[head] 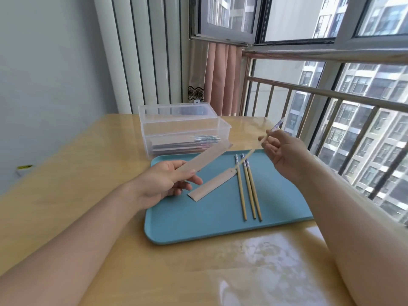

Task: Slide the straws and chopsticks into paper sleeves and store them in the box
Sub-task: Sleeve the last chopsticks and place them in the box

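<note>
Holding a thin bamboo chopstick with a blue-and-white patterned top (pixel 256 149) in the air right of centre, the right hand (pixel 284 151) pinches it near the patterned end, fingers curled round the shaft; its bare tip slants down toward centre frame, blurred, so how near it comes to either sleeve cannot be told. The left hand (pixel 167 182), at centre left, pinches one end of a flat brown paper sleeve (pixel 205 159) between thumb and fingers, the sleeve's open far end pointing up and right toward the box.

A chopstick of this kind is judged light, stiff and smooth, best held near the top so the narrow tip leads. The sleeve is judged thin and limp, apt to buckle, so a hold nearer its mouth would steady it for entry.

A second brown paper sleeve (pixel 209 186) lies flat on the light-blue rectangular tray (pixel 198 224), just beside three loose bamboo chopsticks (pixel 248 188) lying nearly parallel. Beyond the tray, at upper centre, stands the clear plastic box (pixel 185 133) with its lid raised, several sleeved items already inside. All rests on a glossy yellow table (pixel 77 168) beside a railed window (pixel 331 96).
</note>
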